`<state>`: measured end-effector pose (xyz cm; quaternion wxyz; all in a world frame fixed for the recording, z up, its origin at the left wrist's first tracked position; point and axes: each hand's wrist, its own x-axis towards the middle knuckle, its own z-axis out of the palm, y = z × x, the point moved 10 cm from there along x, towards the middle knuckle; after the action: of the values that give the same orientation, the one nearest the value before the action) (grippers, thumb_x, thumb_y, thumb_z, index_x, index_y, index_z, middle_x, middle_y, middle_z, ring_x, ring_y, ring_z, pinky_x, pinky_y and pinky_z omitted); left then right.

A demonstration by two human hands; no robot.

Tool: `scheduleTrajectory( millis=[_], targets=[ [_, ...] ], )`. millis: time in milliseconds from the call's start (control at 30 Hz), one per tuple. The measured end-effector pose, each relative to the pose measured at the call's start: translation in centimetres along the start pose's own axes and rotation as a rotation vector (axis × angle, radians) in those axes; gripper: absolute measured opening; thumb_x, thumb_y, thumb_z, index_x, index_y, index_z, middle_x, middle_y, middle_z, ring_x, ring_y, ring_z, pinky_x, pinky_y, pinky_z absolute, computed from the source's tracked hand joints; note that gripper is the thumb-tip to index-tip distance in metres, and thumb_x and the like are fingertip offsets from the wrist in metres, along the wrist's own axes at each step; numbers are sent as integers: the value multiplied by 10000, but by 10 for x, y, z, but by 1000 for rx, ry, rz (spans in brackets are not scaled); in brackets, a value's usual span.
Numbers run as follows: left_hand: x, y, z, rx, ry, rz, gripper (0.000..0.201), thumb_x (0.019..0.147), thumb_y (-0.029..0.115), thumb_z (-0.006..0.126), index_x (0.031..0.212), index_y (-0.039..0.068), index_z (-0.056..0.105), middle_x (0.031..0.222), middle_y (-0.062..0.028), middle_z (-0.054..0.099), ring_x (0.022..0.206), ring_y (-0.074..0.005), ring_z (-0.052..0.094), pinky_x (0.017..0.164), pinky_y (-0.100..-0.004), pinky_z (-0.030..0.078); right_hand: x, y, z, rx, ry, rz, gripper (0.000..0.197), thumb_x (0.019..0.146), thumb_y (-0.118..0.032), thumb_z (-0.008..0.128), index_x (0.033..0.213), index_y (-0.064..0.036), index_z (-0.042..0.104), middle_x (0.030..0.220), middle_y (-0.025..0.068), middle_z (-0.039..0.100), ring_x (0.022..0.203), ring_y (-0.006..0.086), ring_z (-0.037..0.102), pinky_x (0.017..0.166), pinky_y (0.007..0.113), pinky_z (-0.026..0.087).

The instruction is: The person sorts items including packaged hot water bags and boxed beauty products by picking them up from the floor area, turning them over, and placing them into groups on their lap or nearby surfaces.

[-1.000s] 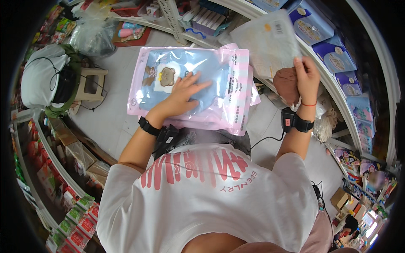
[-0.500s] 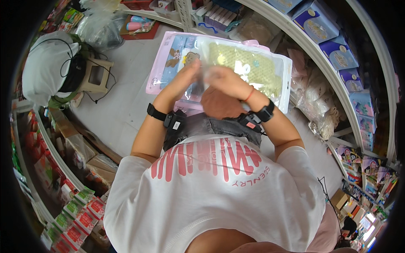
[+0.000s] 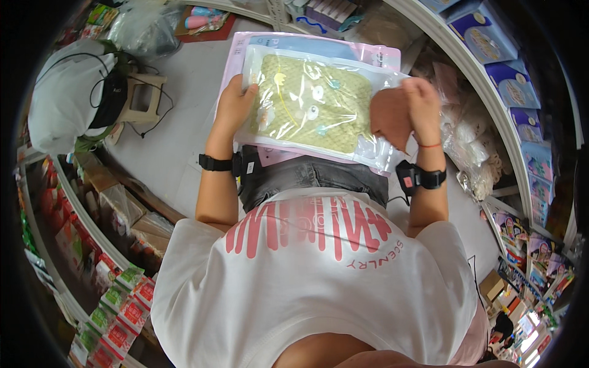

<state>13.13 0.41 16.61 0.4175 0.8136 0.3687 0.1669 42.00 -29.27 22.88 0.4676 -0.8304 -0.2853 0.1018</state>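
Observation:
A clear plastic package (image 3: 253, 58) holding a pale green textured textile (image 3: 334, 101) with small animal-like patches lies flat in front of me. It rests on a larger pink and blue flat package (image 3: 392, 56) over my lap. My left hand (image 3: 236, 105) is closed on the package's left edge, thumb on top. At the right edge my right hand (image 3: 424, 105), slightly blurred, has its fingers closed around a brown cloth (image 3: 392, 116). The cloth hangs over the package's right end and covers part of it.
A beige plastic stool (image 3: 144, 98) with a white bag (image 3: 67, 101) and a black cable stands at left. Shelves with blue packs (image 3: 509, 80) curve along the right. Clear plastic bags (image 3: 472, 147) lie below them. Red and green packets (image 3: 116, 319) fill the lower left.
My hands have moved apart, the left to the package's left edge and the right rightward with the brown cloth. The green textile's package has shifted left and now covers more of the pink one.

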Motion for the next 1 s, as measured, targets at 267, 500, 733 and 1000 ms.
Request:
scheduleTrajectory(
  millis=[267,500,733,1000],
  targets=[
    [-2,-6,2,-121,-111,-136,244,905,204,598,964,-32,586,838,-141,632,768,-177,581,689,-325,472,-21,-86,20,-15,71,-282,377,848,-163,656,1181,-11,563,1117,121,598,990,203,574,871,319,463],
    [-1,-8,11,-365,-129,-109,258,904,175,620,1044,-39,587,920,-100,643,810,-143,574,723,-315,486,-67,-106,152,-456,-586,-621,682,714,-182,774,1343,-179,509,1466,152,378,1362,304,352,1130,496,248],
    [1,7,13,-296,-135,-53,235,913,165,602,1046,-29,597,918,-90,645,836,-141,573,757,-305,475,-82,-104,153,-270,-784,-785,303,804,-84,607,1097,-147,655,1303,106,555,1160,288,538,983,395,422],
    [-3,4,32,-476,-172,-83,232,957,200,529,1022,-12,598,884,-73,633,814,-139,560,745,-304,465,-35,-88,126,-507,-622,-545,487,778,-62,662,1255,-81,568,1398,182,449,1251,328,469,1054,403,385]
  ],
)
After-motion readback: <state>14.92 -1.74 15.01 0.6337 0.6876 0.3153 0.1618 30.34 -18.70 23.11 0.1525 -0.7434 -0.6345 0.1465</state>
